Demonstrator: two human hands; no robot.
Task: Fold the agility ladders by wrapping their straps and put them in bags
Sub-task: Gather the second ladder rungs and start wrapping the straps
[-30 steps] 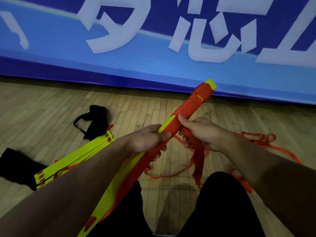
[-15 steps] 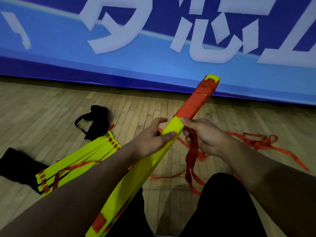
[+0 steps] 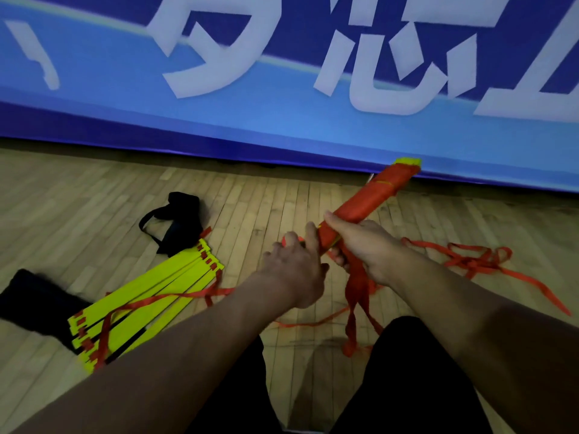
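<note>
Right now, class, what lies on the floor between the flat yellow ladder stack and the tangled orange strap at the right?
In the head view, between the yellow ladder stack and the tangled strap: bare wooden floor, plus loose orange strap ends hanging from the held bundle.

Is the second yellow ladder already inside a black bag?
No, the second ladder lies loose on the wooden floor beside the black bag.

Left hand (image 3: pixel 293 270) fingers curled, gripping; right hand (image 3: pixel 365 245) thumb extended, fingers wrapped; forearms converging.

Large white Chinese characters stand on the blue banner (image 3: pixel 282 114) behind the wooden floor; they are cropped at the top, and only 心 reads with confidence.
</note>
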